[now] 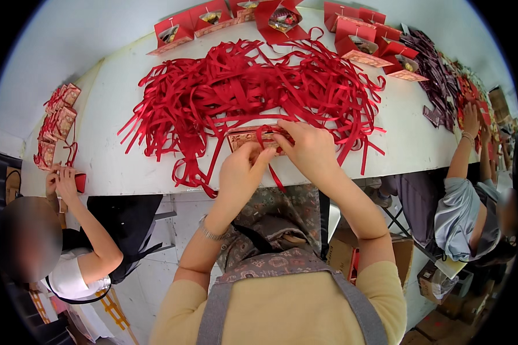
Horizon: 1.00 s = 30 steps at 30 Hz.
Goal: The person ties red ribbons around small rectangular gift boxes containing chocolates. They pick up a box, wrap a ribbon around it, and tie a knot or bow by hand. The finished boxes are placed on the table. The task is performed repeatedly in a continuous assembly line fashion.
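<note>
A small patterned paper box (240, 138) lies in front of me at the table's near edge, with a red satin ribbon (265, 129) looped around it. My left hand (243, 169) pinches at the ribbon along the box's near side; its fingertips are partly hidden. At the box's right end, my right hand (309, 148) has thumb and forefinger on the same ribbon. One ribbon tail hangs over the table edge below my hands. Just beyond the box spreads a large tangled heap of cut red ribbons (241, 86).
Open red boxes (356, 39) with wrapped items inside line the white table's (108, 129) far side. Dark packets (436, 82) are heaped at right. Ribboned boxes (62, 123) stand at far left. A co-worker's hands (65, 183) work at left, another's hand (470, 120) at right.
</note>
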Available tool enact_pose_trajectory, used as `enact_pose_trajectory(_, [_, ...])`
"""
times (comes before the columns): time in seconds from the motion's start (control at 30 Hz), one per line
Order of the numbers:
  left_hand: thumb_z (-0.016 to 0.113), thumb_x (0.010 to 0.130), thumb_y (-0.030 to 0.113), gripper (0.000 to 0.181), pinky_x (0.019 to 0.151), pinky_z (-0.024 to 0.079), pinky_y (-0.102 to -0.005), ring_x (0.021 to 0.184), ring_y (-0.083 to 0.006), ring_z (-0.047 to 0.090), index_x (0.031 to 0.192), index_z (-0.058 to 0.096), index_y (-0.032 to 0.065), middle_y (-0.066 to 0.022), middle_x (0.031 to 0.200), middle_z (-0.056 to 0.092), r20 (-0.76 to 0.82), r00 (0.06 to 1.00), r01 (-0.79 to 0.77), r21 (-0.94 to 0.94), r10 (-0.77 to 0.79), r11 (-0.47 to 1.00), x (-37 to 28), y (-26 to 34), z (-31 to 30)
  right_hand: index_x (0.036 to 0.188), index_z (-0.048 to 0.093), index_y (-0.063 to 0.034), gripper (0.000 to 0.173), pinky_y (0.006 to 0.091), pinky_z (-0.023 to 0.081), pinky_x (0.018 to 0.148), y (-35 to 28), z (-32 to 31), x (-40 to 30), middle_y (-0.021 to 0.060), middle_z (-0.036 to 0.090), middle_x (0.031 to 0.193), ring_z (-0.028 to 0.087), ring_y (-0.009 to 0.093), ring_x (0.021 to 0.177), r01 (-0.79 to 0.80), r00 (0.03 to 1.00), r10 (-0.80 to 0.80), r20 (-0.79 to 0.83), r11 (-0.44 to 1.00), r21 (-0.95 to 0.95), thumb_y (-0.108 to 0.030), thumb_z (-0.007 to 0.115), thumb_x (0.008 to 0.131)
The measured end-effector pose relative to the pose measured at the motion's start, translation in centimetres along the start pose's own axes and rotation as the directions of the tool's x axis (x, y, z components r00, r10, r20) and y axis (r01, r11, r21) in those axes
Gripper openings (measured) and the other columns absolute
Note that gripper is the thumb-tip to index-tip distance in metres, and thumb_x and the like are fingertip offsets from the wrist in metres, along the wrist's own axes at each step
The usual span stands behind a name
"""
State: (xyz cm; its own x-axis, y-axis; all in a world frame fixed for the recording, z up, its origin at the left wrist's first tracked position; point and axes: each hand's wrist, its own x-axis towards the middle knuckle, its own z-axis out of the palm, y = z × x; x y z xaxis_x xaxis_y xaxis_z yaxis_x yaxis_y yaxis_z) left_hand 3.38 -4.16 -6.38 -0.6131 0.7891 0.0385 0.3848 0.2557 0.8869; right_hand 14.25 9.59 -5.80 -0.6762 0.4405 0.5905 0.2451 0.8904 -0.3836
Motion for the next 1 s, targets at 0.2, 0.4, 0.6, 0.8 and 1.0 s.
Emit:
enact_pose_trajectory(0.2, [0.065, 0.090, 0.018, 0.018, 0.063, 0.041, -0.0232, 0.070, -0.0078, 0.050, 0.087, 0.064, -0.0003, 0.0020, 0.079, 0.057, 0.089, 0.996, 0.059, -0.546, -0.012, 0.835, 0.0, -1.1, -0.4, 0.099, 0.066, -0.0113, 0.027, 0.0344, 0.048, 0.047, -0.2, -0.5, -0.1, 0.0066, 0.061, 0.067, 0.062, 0.025, 0.055, -0.052, 0.998, 0.053, 0.017, 0.998, -0.029, -0.024, 0.072, 0.076])
enact_pose_trajectory(0.4, [0.066, 0.088, 0.010, 0.019, 0.076, 0.050, -0.0226, 0.090, -0.0128, 0.061, 0.103, 0.069, -0.0013, -0.0075, 0.097, 0.064, 0.094, 0.993, -0.017, -0.437, 0.064, 0.899, -0.2, -0.7, -1.1, 0.099, 0.071, -0.0131, 0.027, 0.0323, 0.047, 0.048, -0.1, -0.8, 1.7, 0.0028, 0.055, 0.068, 0.058, 0.020, 0.056, 0.188, 0.982, -0.180, -0.058, 0.964, 0.186, -0.013, 0.072, 0.072])
enact_pose_trajectory(0.6, [0.062, 0.087, -0.001, 0.014, 0.069, 0.058, -0.0234, 0.086, -0.0136, 0.062, 0.099, 0.067, -0.0043, -0.0107, 0.109, 0.061, -0.115, 0.946, -0.324, -0.263, 0.304, 0.909, 1.6, 0.1, 1.1, 0.087, 0.074, -0.0069, 0.014, 0.0284, 0.044, 0.050, 0.5, -2.1, 3.2, 0.0056, 0.059, 0.068, 0.057, 0.016, 0.056, -0.100, 0.992, 0.037, 0.124, 0.831, 0.547, -0.005, 0.072, 0.073])
enact_pose_trajectory(0.8, [0.065, 0.084, -0.004, 0.011, 0.069, 0.053, -0.0258, 0.087, -0.0157, 0.065, 0.095, 0.066, -0.0037, -0.0092, 0.100, 0.065, -0.050, 0.879, -0.475, -0.189, 0.475, 0.859, 3.6, 0.0, 0.9, 0.089, 0.075, -0.0060, 0.014, 0.0222, 0.042, 0.053, 1.3, -2.8, 3.3, -0.0013, 0.058, 0.072, 0.051, 0.004, 0.063, -0.401, 0.901, 0.140, 0.411, 0.629, 0.666, -0.001, 0.073, 0.077])
enact_pose_trajectory(1.0, [0.063, 0.084, -0.008, 0.017, 0.066, 0.052, -0.0223, 0.081, -0.0144, 0.066, 0.100, 0.058, -0.0037, -0.0087, 0.099, 0.066, -0.149, 0.964, -0.264, -0.647, 0.222, 0.715, 2.9, -0.6, 2.9, 0.117, 0.064, -0.0002, 0.032, 0.0184, 0.032, 0.046, 5.5, -2.5, 5.8, -0.0074, 0.053, 0.068, 0.043, 0.000, 0.057, -0.613, 0.767, 0.348, 0.539, 0.149, 0.776, -0.002, 0.053, 0.087])
